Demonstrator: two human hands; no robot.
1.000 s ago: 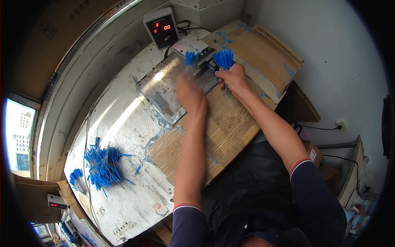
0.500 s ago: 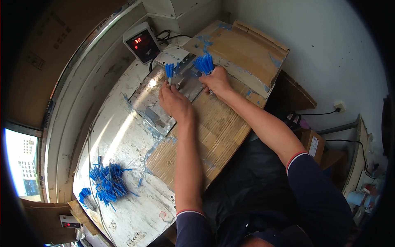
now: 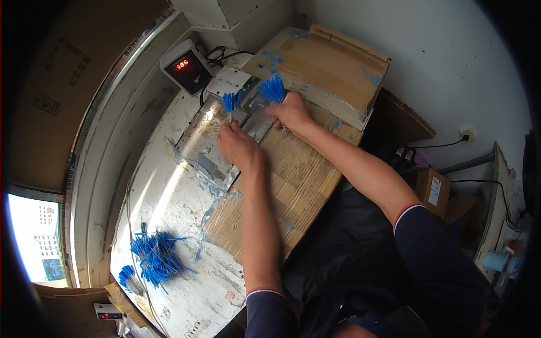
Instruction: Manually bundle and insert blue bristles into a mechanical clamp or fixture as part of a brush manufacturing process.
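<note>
Small bunch [image 3: 129,279]: lay farthest left of my grip, on the white table [image 3: 205,281], fanned out, nearer my body than my hands.
Big pile [image 3: 158,258]: blue-tipped wires, tangled, just right of that bunch, well apart from my left hand.
Display box [image 3: 187,66]: red digits lit, beyond my left hand, to its left.
Metal plate [image 3: 197,128]: under and left of my left grip.
Left bundle [image 3: 229,102]: few blue-tipped wires, tips up, above my left fingers.
Left hand [image 3: 240,149]: I pinched that bundle by its stems.
Right bundle [image 3: 273,89]: thicker, blue tips fanned above my right fist.
Right hand [image 3: 293,114]: I had it clenched round those stems.
Cardboard sheet [image 3: 293,191]: between my forearms, nearer me than either grip.
</note>
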